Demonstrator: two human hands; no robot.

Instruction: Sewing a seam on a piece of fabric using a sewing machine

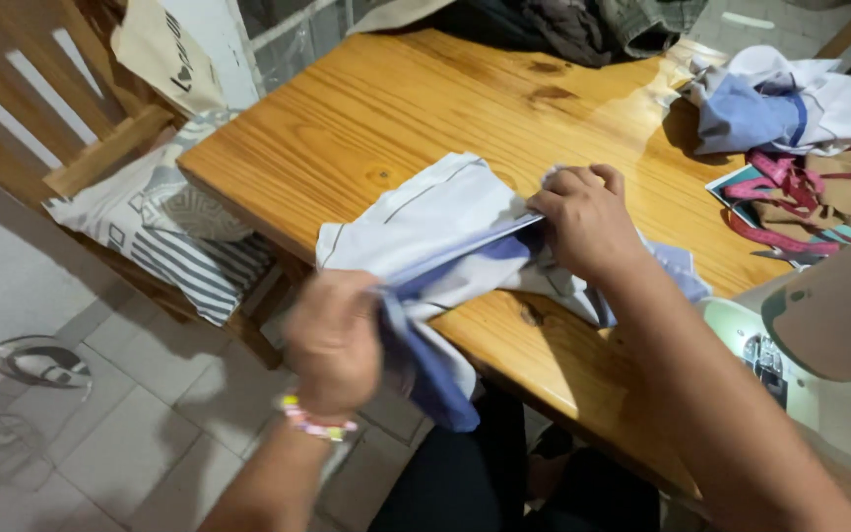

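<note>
Left hand (pixel 332 340) and right hand (pixel 583 219) grip white-blue garment (pixel 435 222) — sewing machine (pixel 819 345) beside.

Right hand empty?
No. The right hand presses down on and grips the white and blue cloth on the wooden table, while the left hand pulls its hanging end.

Soft matt cloth garment (pixel 435 232) on glossy varnished wood table (pixel 366 108).

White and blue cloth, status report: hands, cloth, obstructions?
Left hand and right hand both gripping white and blue cloth. Cloth overhanging wooden table edge. Sewing machine close right.
</note>
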